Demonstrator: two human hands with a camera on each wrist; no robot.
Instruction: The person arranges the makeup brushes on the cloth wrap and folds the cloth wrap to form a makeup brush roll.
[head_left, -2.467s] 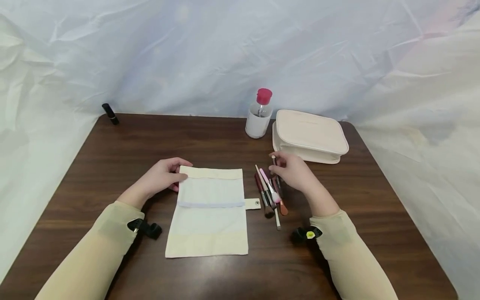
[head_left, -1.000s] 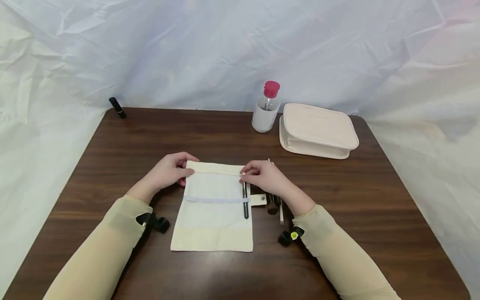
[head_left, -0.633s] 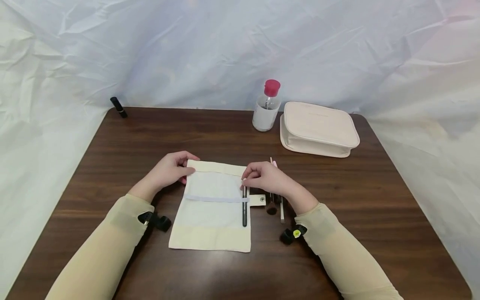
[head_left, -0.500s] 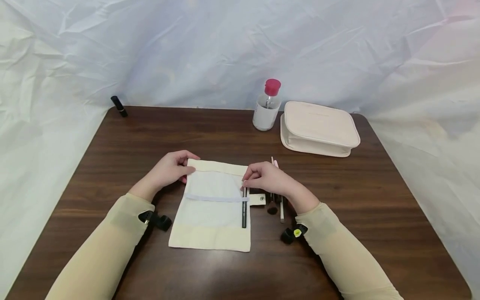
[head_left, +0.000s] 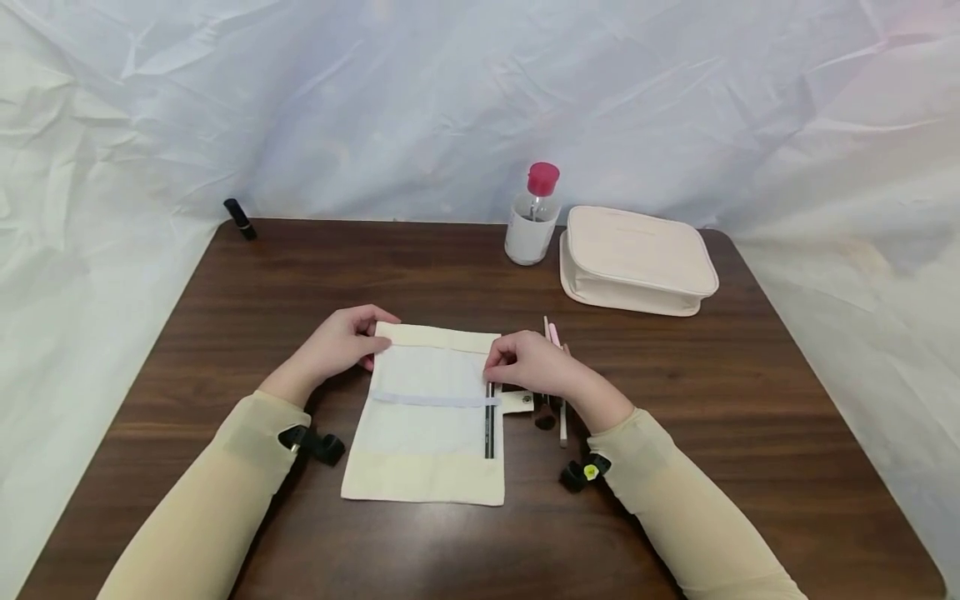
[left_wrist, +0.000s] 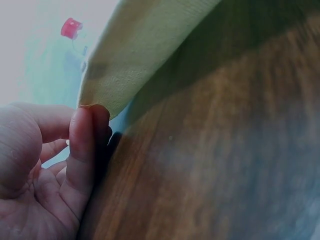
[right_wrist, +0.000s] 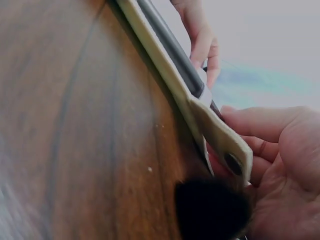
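A cream cloth brush roll [head_left: 427, 479] lies spread on the table, with a pale elastic band [head_left: 427, 401] across its middle. My left hand [head_left: 336, 340] pinches its far left corner between thumb and fingers; the left wrist view shows that edge raised off the wood. With thumb and fingertips, my right hand [head_left: 536, 365] holds the upper end of a dark-handled makeup brush [head_left: 490, 437]. This brush passes under the band along the roll's right edge, and its top is hidden by my fingers. A snap tab [right_wrist: 225, 142] sticks out below my right hand.
Several loose makeup brushes [head_left: 546, 417] lie right of the roll, partly under my right hand. Behind stand a red-capped bottle [head_left: 529, 237] and a cream zip case [head_left: 641, 254]. A black tube [head_left: 240, 219] is at the far left corner, with a draped sheet [head_left: 375, 108] behind the table.
From the loose brushes, my right hand has moved left to the roll with the dark brush. The brush has slid down under the band toward me. My left hand keeps its corner.
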